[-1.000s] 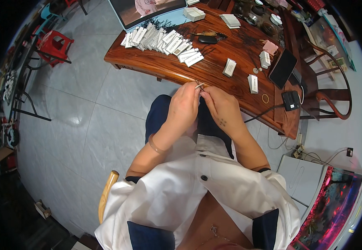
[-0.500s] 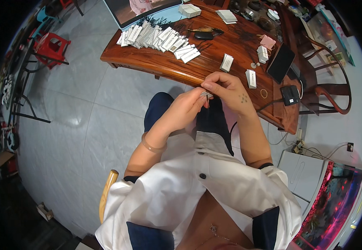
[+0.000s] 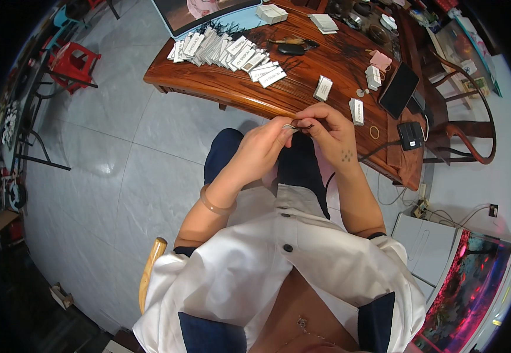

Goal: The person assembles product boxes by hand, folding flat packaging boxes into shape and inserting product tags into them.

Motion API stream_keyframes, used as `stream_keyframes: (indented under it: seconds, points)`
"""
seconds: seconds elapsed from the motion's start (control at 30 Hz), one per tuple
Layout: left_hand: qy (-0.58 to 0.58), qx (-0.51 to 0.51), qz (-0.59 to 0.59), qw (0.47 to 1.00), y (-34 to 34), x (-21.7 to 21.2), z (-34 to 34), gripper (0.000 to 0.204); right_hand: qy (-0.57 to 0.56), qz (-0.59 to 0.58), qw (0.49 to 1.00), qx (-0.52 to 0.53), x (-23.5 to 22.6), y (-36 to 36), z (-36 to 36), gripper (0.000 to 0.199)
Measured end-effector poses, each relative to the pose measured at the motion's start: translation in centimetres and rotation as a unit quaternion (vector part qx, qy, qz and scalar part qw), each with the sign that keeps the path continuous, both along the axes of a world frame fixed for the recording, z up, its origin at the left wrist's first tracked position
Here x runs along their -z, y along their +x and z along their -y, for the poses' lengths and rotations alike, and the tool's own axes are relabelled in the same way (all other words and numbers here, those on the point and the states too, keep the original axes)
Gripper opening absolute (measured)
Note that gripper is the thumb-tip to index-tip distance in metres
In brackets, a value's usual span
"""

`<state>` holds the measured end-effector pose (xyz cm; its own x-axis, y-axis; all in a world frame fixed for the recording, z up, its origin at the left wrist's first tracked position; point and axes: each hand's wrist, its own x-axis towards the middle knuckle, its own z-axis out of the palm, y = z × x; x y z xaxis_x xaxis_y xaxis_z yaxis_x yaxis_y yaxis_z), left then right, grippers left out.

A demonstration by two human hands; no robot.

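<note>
Both hands are staying pinched together, left hand (image 3: 265, 148) and right hand (image 3: 328, 130) gripping a small dark clip-like piece (image 3: 298, 126) now lifted closer to the wooden table (image 3: 302, 94) edge, white cards (image 3: 232, 52) lying beyond untouched.

Table (image 3: 226, 88): dark reddish wood, glossy varnish, grain visible. Floor (image 3: 120, 176): grey tile, polished, reflective. Small cards (image 3: 232, 53): white paper or card, matt. Phone (image 3: 399, 89): black glass, glossy. Stool (image 3: 73, 62): red plastic, smooth. Shirt (image 3: 255, 265): white cloth, matt. Bangle (image 3: 215, 205): translucent, smooth. Small item (image 3: 294, 126) between left hand (image 3: 264, 150) and right hand (image 3: 329, 132): thin, metallic-looking, too small to tell.
</note>
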<state>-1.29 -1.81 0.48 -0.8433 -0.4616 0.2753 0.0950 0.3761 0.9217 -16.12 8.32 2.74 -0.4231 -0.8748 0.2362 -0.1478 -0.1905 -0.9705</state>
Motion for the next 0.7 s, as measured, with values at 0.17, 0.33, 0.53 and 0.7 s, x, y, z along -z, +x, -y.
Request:
stream_keyframes:
  seconds: [0.17, 0.33, 0.53, 0.7]
  points:
    - [0.050, -0.001, 0.003, 0.999, 0.1, 0.1, -0.2, 0.021, -0.030, -0.106, 0.994, -0.015, -0.4, 0.1, -0.3, 0.013]
    - [0.095, 0.013, -0.006, 0.995, 0.2, -0.2, -0.3, 0.017, 0.004, 0.025, 1.000, -0.013, -0.2, -0.3, -0.5, 0.014]
    - [0.169, 0.051, 0.010, 0.984, 0.3, -0.5, -0.2, 0.016, 0.032, -0.055, 0.996, -0.056, -0.7, -1.4, -0.2, 0.016]
    - [0.105, 0.010, 0.043, 0.993, 0.0, -0.3, -0.3, 0.015, 0.000, -0.196, 0.979, -0.058, -1.7, -0.7, -0.3, 0.016]
